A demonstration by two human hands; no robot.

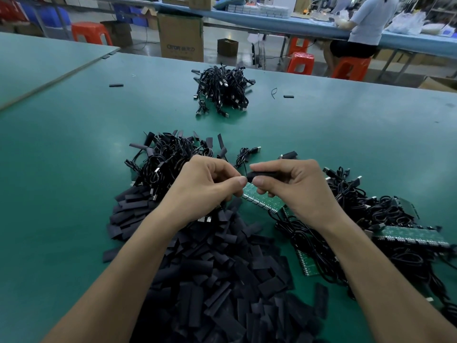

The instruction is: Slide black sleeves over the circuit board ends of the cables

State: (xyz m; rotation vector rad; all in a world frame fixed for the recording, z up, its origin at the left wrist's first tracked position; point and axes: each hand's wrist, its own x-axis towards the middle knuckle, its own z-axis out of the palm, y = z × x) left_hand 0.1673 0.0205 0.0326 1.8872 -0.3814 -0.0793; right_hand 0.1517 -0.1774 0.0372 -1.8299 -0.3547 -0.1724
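Observation:
My right hand (294, 186) pinches a black sleeve (265, 175) between thumb and fingers. My left hand (205, 184) pinches the thin black cable (243, 157) right at the sleeve's left mouth; the board end is hidden inside or behind my fingers. A big heap of loose black sleeves (222, 273) lies under my forearms. Green circuit board strips (264, 200) lie just below my hands. Cables with boards (385, 219) are piled to the right.
A pile of sleeved cables (170, 159) lies behind my left hand, another cable pile (222, 90) sits farther back on the green table (74, 157). Stray sleeves (116, 85) lie on the table. A person sits at a far bench (366, 23) among red stools and cardboard boxes.

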